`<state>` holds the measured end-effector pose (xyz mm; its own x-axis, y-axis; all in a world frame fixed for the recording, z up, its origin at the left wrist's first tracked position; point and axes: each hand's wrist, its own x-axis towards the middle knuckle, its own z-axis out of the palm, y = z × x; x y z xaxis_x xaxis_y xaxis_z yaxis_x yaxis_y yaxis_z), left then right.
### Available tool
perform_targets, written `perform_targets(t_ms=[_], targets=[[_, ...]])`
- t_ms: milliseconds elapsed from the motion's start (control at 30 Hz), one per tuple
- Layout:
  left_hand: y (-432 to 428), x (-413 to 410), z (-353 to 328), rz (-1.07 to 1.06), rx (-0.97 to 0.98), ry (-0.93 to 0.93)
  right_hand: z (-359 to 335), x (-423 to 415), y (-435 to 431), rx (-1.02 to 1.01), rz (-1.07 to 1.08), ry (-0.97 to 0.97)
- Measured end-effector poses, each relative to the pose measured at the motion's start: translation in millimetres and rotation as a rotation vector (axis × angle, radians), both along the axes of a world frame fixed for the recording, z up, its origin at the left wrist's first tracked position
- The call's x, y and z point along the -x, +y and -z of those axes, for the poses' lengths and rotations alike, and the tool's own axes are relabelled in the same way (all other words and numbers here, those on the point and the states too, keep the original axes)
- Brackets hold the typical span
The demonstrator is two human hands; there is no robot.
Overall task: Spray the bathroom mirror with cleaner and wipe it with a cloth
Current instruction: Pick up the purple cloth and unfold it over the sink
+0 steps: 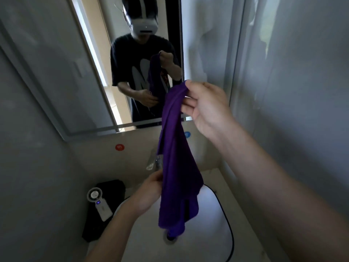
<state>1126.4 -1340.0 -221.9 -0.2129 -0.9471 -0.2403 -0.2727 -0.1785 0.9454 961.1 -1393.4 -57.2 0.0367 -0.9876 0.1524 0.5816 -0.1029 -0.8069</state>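
Soft purple cloth (175,167), top edge pinched between thumb and fingers of the right hand (207,108), side gripped lower down by the left hand (149,191), hanging before the rectangular wall mirror (56,72); a loosened upper pinch could drop its tail into the white basin (207,214) beneath.

A white handheld fan (98,204) lies on a black pouch (113,188) left of the sink (209,214); a tap (153,162) stands behind it.
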Motion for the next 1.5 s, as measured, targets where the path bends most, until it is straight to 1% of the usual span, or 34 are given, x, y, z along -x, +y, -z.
perform_targets(t_ms=[100, 133, 200, 267, 367, 500, 600, 667, 700, 867, 900, 1000, 1033, 1067, 1100, 1133, 1167, 1233, 1300, 1433, 1500], targets=[[5, -18, -10, 0.122, -0.027, -0.128, -25, -12, -4, 0.012, -0.022, -0.101], [6, -20, -13, 0.158, -0.016, -0.132, -30, -15, -6, 0.010, -0.020, -0.112], [8, -23, -17, 0.194, -0.001, -0.030, -38, -19, -12, 0.005, -0.005, -0.121], [11, -28, -23, 0.183, -0.003, 0.156, -40, -20, -19, 0.005, 0.003, -0.123], [16, -34, -32, 0.092, -0.030, 0.535, -32, -17, -32, -0.028, 0.043, -0.082], [17, -29, -52, -0.046, -0.043, 0.958, 4, -10, -35, -0.152, 0.069, -0.010], [7, -22, -59, -0.017, 0.000, 1.292, 41, 0, -27, -0.200, 0.007, 0.052], [-2, -18, -56, -0.015, 0.026, 1.414, 69, 10, -23, -0.188, -0.054, 0.086], [-5, -16, -53, -0.015, 0.036, 1.432, 84, 15, -20, -0.194, -0.070, 0.095], [-4, 0, -48, 0.016, 0.042, 1.221, 155, 32, -7, -0.274, -0.053, 0.205], [-3, 2, -49, 0.018, 0.044, 1.192, 165, 33, 0, -0.295, -0.031, 0.273], [-5, 4, -58, 0.003, 0.026, 1.120, 209, 35, 23, -0.423, 0.124, 0.611], [-5, 3, -61, 0.016, 0.023, 1.109, 225, 35, 31, -0.477, 0.143, 0.698], [-6, 2, -65, 0.018, 0.019, 1.100, 240, 34, 38, -0.535, 0.117, 0.768], [-6, 1, -69, 0.024, 0.018, 1.080, 252, 31, 47, -0.585, 0.038, 0.790], [-6, 0, -74, 0.049, 0.023, 1.054, 257, 26, 55, -0.626, -0.064, 0.755], [-7, -1, -80, 0.092, 0.034, 1.041, 257, 18, 61, -0.650, -0.160, 0.680], [-10, -5, -91, 0.175, 0.055, 1.014, 243, 3, 62, -0.612, -0.260, 0.499], [-17, -12, -102, 0.242, 0.058, 0.983, 229, -8, 50, -0.516, -0.256, 0.448], [-29, -33, -124, 0.364, 0.065, 0.863, 202, -10, 38, -0.415, -0.057, 0.537], [-33, -43, -137, 0.356, 0.051, 0.759, 201, -4, 35, -0.287, -0.052, 0.563]])
